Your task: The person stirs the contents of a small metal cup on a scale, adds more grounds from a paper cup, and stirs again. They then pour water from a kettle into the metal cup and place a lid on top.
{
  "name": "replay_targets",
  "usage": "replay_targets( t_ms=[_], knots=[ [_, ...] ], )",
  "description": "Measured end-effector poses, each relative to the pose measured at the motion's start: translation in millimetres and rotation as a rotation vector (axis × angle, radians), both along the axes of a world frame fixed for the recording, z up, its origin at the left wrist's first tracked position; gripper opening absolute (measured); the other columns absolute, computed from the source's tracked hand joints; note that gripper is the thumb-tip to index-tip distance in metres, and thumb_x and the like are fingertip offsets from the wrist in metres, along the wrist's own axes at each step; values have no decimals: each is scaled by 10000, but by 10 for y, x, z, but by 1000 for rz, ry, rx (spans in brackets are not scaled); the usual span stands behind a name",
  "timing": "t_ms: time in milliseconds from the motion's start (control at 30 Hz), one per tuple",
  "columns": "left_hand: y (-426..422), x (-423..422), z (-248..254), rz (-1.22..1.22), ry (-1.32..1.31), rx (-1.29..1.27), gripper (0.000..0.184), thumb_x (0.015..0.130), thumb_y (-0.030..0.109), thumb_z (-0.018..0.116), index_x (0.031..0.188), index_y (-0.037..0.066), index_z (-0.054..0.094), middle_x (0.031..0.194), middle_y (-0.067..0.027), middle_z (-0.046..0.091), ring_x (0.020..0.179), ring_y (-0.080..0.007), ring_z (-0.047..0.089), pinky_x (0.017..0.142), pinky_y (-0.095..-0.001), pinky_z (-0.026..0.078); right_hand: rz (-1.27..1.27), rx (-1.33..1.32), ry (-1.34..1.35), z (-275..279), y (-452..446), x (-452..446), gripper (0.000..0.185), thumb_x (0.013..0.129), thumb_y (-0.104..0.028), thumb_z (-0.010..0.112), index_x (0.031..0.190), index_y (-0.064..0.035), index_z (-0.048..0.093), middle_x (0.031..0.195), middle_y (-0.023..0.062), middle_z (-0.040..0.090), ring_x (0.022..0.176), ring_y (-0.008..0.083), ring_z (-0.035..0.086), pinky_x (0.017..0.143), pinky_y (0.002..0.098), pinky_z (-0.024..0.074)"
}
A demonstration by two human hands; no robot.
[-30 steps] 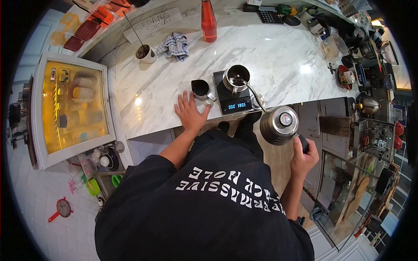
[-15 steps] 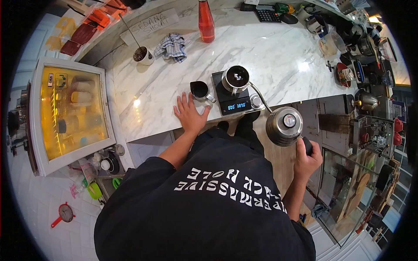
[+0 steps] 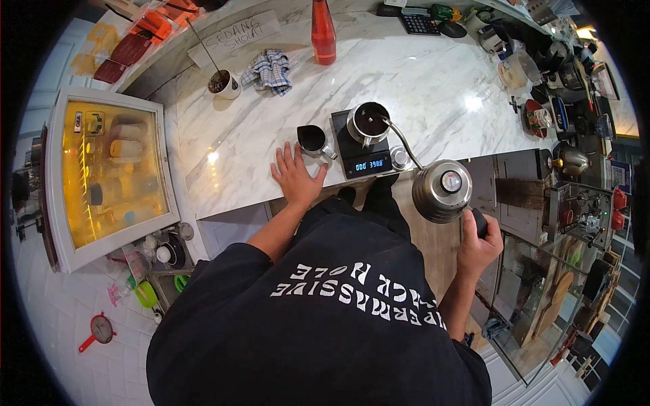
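My right hand [image 3: 479, 245] grips the black handle of a steel gooseneck kettle [image 3: 441, 192], which has a thermometer dial in its lid. Its spout reaches over a metal cup [image 3: 367, 123] with dark contents. That cup stands on a black digital scale [image 3: 353, 155] with lit blue digits. Spread flat on the counter, my left hand [image 3: 296, 177] lies close to a small pitcher [image 3: 311, 141] that looks dark inside. A small round metal item [image 3: 400, 158] sits by the scale's right edge.
On the marble counter [image 3: 244, 149] are a checked cloth [image 3: 269, 70], a white cup [image 3: 225, 85] with a long stick, and a red bottle [image 3: 323, 34]. A calculator [image 3: 420, 21] lies at the back. A glass-door fridge [image 3: 115, 176] stands at the left. Clutter lines the right side.
The scale's reading has risen from about 389 to about 398. The kettle has shifted up slightly, with its spout tip further over the cup. My left hand stays in place.
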State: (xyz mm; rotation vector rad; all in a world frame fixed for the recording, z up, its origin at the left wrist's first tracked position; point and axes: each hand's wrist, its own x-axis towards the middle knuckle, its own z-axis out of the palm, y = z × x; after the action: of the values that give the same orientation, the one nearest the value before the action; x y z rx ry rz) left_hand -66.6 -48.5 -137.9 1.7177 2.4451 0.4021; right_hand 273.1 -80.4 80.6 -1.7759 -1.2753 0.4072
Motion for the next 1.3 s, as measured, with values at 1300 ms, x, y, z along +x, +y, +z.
replay_targets(
  t_ms=[1300],
  knots=[
    [-7,1,2,2,0,-5,923,789,561,718,1518,87,410,1620,-138,298,1528,-362,183,1191,-613,108,-4,7,-82,51,-187,102,214,818,-102,844,804,-16,648,674,-37,542,627,53,468,570,222,383]
  ],
)
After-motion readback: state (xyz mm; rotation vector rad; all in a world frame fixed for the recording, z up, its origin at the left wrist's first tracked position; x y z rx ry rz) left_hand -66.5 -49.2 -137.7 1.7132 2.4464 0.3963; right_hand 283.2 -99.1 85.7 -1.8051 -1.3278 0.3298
